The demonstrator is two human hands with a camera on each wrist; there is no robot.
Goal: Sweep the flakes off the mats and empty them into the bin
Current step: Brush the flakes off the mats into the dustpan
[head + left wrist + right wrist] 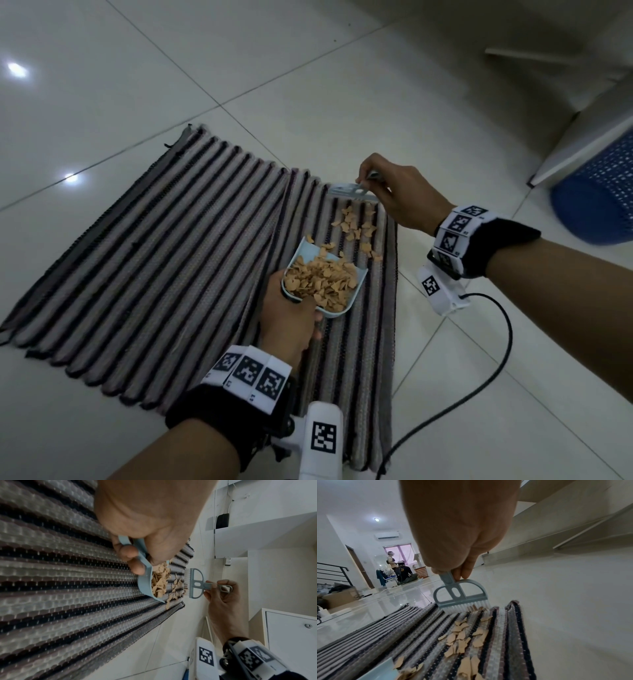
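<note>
Head view, centre: I see two striped mats (pixel 154 274) lying side by side on the tiled floor (pixel 308 85), the right one (pixel 363 342) overlapping the left along its edge. My left hand (pixel 291 318), at lower centre, has its fingers curled around the handle of a pale blue dustpan (pixel 346 301); the pan rests on the right mat with its open edge toward the top of the frame and carries a heap of tan flakes (pixel 322 277). More loose flakes (pixel 356 226) lie on the mat just beyond the pan's mouth. My right hand (pixel 397 195), right of centre, pinches the thin handle of a small grey-blue brush (pixel 352 192) between thumb and fingers. In the right wrist view, the white bristles (pixel 465 607) touch the mat at its far end, with loose flakes between the brush and the dustpan. A blue mesh bin (pixel 599 202) stands on the floor at the right edge of the frame, well apart from the mats. A black cable (pixel 479 394) runs across the tiles at lower right.
</note>
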